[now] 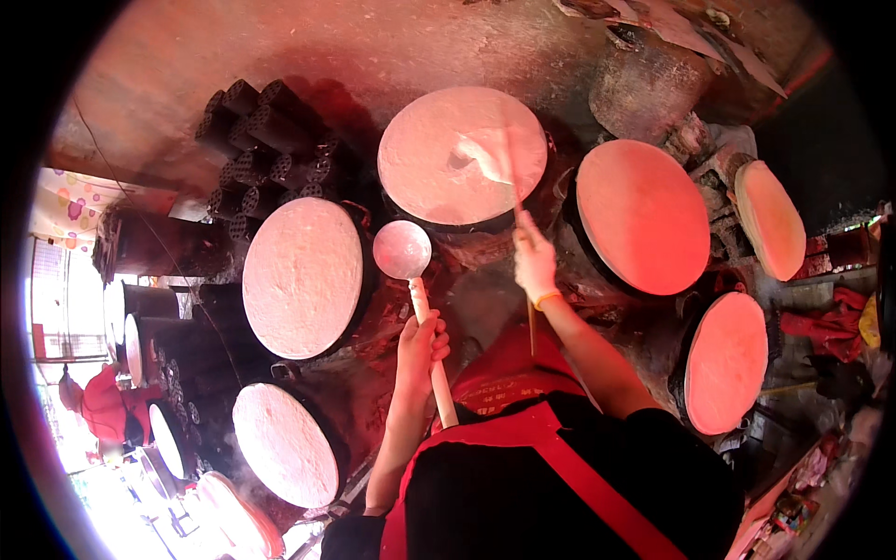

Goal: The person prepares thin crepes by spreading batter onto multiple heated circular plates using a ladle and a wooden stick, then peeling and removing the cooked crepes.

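My left hand [420,347] grips the pale wooden handle of a round metal ladle [402,249], whose bowl hovers between two griddles. My right hand [533,261] holds a thin wooden stick [512,177] that reaches onto the far round griddle [462,154], where a pale smear of batter is spread near its middle. A yellow band circles my right wrist. Left of the ladle a round griddle [302,277] is covered by a whitish crepe. I wear a black top with a red apron.
Several more round griddles surround me: a reddish griddle [642,215], an edge-on griddle [769,219], a right griddle [726,362] and a lower-left griddle [285,444]. A stack of black honeycomb coal briquettes [266,154] sits at the back left. Red cloth [821,327] lies at right.
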`<action>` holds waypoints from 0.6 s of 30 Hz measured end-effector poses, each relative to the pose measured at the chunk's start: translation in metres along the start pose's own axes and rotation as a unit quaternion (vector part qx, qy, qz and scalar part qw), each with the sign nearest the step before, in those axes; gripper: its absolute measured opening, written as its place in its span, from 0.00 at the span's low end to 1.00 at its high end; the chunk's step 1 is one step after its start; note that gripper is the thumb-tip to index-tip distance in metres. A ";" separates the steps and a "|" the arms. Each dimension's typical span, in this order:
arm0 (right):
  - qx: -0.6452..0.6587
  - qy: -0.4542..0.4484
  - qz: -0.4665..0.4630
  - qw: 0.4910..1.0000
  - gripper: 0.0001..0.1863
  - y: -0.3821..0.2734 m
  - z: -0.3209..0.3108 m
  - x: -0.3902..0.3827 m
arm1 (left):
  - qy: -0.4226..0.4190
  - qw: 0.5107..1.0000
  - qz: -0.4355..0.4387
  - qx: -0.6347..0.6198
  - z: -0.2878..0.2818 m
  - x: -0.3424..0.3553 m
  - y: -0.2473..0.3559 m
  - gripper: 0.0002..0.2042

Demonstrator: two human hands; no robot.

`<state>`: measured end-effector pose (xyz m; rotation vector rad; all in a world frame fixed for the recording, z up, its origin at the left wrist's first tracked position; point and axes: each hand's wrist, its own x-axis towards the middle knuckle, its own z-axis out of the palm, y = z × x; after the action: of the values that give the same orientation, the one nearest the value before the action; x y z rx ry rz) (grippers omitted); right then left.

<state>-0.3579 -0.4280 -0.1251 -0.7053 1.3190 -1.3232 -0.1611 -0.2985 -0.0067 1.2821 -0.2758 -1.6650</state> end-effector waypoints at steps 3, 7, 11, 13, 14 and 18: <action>-0.008 -0.088 0.065 0.994 0.20 -0.027 0.017 -0.004 | -0.023 0.999 -0.020 -0.012 -0.008 0.006 -0.003 0.07; -0.098 0.023 -0.018 0.995 0.21 -0.045 -0.011 0.060 | -0.042 0.999 -0.031 0.012 -0.001 0.008 0.001 0.06; -0.169 -0.118 -0.026 0.978 0.21 -0.021 -0.036 0.034 | -0.043 0.996 -0.017 0.076 -0.010 0.039 0.005 0.08; -0.104 -0.174 0.043 0.978 0.20 -0.017 -0.042 -0.005 | -0.020 0.993 0.007 0.117 -0.011 0.066 0.015 0.05; -0.106 -0.176 0.072 0.976 0.20 -0.027 -0.045 -0.027 | -0.018 0.989 0.039 0.145 -0.007 0.077 0.023 0.04; -0.090 -0.037 -0.104 0.990 0.21 0.033 -0.090 -0.028 | -0.019 0.973 0.083 0.216 0.013 0.153 0.044 0.05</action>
<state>-0.4259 -0.3689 -0.1669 -1.0308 1.3438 -1.3370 -0.1422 -0.4459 -0.0656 1.4981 -0.7814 -1.5343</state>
